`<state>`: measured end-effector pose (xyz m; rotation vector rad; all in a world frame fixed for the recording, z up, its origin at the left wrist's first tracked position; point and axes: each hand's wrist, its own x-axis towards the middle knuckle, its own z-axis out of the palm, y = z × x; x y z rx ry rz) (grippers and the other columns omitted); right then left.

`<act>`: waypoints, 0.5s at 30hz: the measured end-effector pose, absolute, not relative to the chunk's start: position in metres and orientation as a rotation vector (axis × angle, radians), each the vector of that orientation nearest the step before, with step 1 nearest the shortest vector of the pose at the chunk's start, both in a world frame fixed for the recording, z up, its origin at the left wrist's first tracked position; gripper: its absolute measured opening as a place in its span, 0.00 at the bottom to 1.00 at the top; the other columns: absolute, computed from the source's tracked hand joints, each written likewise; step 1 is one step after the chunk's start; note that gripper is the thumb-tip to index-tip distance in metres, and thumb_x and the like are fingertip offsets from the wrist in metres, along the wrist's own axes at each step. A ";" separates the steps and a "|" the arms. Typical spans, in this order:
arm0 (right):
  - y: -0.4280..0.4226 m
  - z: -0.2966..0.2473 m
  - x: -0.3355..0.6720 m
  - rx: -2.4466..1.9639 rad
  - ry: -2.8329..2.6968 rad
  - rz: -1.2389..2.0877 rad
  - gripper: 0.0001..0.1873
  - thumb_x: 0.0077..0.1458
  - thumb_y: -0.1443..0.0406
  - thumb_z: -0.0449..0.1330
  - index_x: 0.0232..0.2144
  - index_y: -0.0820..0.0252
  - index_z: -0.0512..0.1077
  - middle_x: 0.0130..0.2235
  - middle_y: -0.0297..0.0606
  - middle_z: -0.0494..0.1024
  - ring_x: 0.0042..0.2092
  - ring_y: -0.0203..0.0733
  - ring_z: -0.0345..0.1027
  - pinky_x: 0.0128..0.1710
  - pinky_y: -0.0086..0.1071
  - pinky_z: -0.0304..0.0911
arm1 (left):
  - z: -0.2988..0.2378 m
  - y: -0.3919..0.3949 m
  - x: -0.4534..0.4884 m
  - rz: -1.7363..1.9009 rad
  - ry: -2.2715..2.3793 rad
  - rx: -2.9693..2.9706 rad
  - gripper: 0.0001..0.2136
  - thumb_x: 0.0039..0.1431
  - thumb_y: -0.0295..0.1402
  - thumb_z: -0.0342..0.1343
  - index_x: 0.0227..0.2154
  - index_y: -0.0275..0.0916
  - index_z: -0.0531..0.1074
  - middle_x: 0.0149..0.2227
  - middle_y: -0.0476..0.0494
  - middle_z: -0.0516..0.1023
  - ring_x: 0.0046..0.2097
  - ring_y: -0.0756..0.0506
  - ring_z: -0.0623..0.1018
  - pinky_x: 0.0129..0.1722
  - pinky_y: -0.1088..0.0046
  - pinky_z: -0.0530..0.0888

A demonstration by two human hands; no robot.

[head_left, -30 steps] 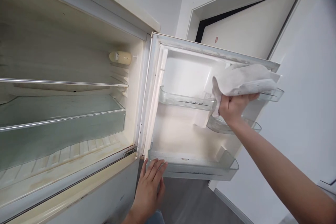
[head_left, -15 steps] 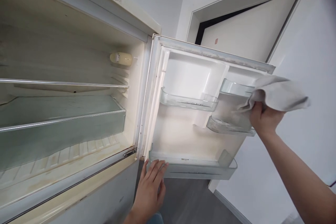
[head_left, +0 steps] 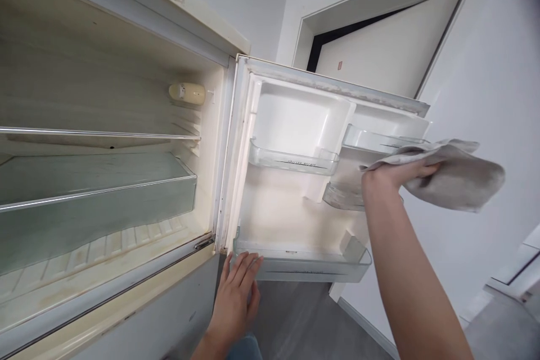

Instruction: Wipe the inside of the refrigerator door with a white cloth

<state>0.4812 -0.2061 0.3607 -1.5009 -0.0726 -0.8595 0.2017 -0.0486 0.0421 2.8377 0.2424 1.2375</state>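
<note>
The open door of a cream-white fridge (head_left: 291, 208) swings out to the right of the cabinet. My left hand (head_left: 234, 298) lies with spread fingers against the end of the clear plastic bottom door bin (head_left: 304, 267). My right hand (head_left: 400, 174) grips a crumpled grey-white cloth (head_left: 453, 177), which hangs beyond the door's far edge. Two more clear door shelves sit nearby: an upper one (head_left: 293, 158) and a partly hidden one (head_left: 341, 197) below my right wrist.
Inside the fridge cabinet (head_left: 105, 84) are glass shelves (head_left: 93, 191) and a cream-coloured fitting (head_left: 187, 93) on the side wall. Behind the door stand a white wall and a door frame (head_left: 304, 39). Grey floor (head_left: 295, 315) shows below.
The cloth has opened out from a fold and moved right, past the door's edge, with my right hand. My left hand stays on the bottom bin.
</note>
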 end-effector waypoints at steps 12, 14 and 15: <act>-0.151 0.354 0.389 -0.712 -0.257 -0.298 0.22 0.59 0.53 0.36 0.39 0.51 0.66 0.38 0.40 0.73 0.48 0.44 0.70 0.38 0.35 0.73 | 0.041 -0.050 0.200 1.176 0.248 2.831 0.29 0.59 0.24 0.44 0.63 0.48 0.53 0.60 0.49 0.71 0.62 0.43 0.69 0.61 0.44 0.68; -0.155 0.352 0.381 -0.619 -0.283 -0.170 0.18 0.58 0.53 0.42 0.37 0.52 0.67 0.37 0.37 0.73 0.46 0.40 0.70 0.38 0.31 0.73 | 0.041 -0.050 0.199 1.174 0.244 2.830 0.29 0.60 0.24 0.43 0.63 0.48 0.52 0.60 0.49 0.71 0.62 0.43 0.68 0.61 0.44 0.69; -0.158 0.351 0.380 -0.592 -0.291 -0.113 0.16 0.57 0.54 0.45 0.38 0.52 0.67 0.38 0.36 0.73 0.45 0.37 0.70 0.39 0.29 0.73 | 0.041 -0.049 0.199 1.177 0.241 2.832 0.29 0.60 0.24 0.43 0.63 0.47 0.53 0.60 0.49 0.71 0.62 0.43 0.68 0.61 0.44 0.69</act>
